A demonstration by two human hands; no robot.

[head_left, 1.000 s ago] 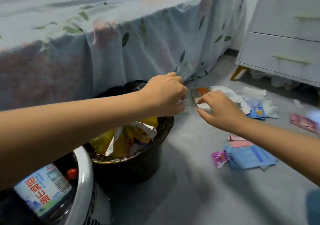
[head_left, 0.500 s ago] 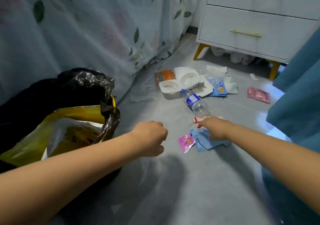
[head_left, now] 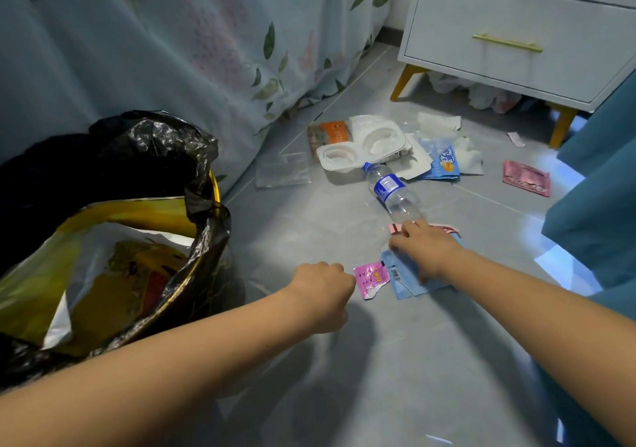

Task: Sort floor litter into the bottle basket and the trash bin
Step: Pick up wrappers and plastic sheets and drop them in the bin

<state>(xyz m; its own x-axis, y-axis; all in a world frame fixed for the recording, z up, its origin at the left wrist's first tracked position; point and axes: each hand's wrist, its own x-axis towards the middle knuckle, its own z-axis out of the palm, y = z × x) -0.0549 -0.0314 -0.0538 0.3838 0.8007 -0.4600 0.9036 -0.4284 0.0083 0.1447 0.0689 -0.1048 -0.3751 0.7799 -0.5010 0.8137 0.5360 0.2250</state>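
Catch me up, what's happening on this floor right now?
A person is clearing litter off a bedroom floor. The right hand presses down on the blue wrappers, just short of the plastic bottle. The left hand is a closed fist beside the pink sachet, seemingly empty. The black-lined trash bin at left already holds wrappers. More packaging lies near the dresser.

No wording can be read with certainty. A blue label with white print is wrapped around the clear bottle (head_left: 392, 193), but its lettering is too small. A barcode is printed on the blue packet (head_left: 404, 279). Blurred characters are seen on the blue-and-white wrapper (head_left: 445, 162).
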